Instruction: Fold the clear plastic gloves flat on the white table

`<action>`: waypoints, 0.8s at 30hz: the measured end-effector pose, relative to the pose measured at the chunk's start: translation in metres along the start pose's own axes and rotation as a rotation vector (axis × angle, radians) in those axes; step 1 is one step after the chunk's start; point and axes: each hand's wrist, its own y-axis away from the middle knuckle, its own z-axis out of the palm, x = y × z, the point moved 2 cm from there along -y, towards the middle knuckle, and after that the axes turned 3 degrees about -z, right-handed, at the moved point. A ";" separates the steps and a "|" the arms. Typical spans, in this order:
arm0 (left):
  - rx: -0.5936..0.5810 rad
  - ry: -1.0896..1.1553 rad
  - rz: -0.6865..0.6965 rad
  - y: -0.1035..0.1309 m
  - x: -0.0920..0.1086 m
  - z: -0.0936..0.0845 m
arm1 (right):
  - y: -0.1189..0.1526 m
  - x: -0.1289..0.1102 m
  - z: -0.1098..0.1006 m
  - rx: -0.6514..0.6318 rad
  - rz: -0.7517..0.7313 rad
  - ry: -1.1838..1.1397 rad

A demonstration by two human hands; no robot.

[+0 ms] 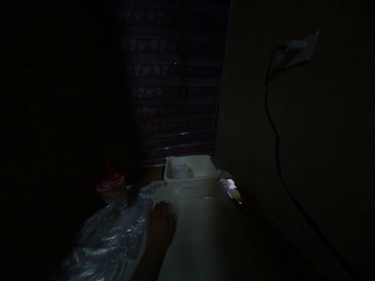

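The scene is very dark. My left hand reaches up from the bottom onto the white tabletop, back upward, with its fingers curled and close together. Against its fingertips lies a small crumpled bit of clear plastic; whether the fingers grip it is hidden. Left of the hand spreads a shiny clear plastic bag. Ahead stands a cream-coloured tub with something whitish and see-through inside. Right of the tub, a small bright lit surface glows beside a dark shape, perhaps my right hand, whose fingers are lost in shadow.
At the left stands a cup with a red patterned lid and a red straw. A dark slatted blind hangs behind the table. On the right wall, a black cable runs down from a socket plate.
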 end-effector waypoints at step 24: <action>-0.022 0.083 0.001 0.000 0.001 -0.005 | 0.016 -0.074 0.000 0.040 -0.458 -0.237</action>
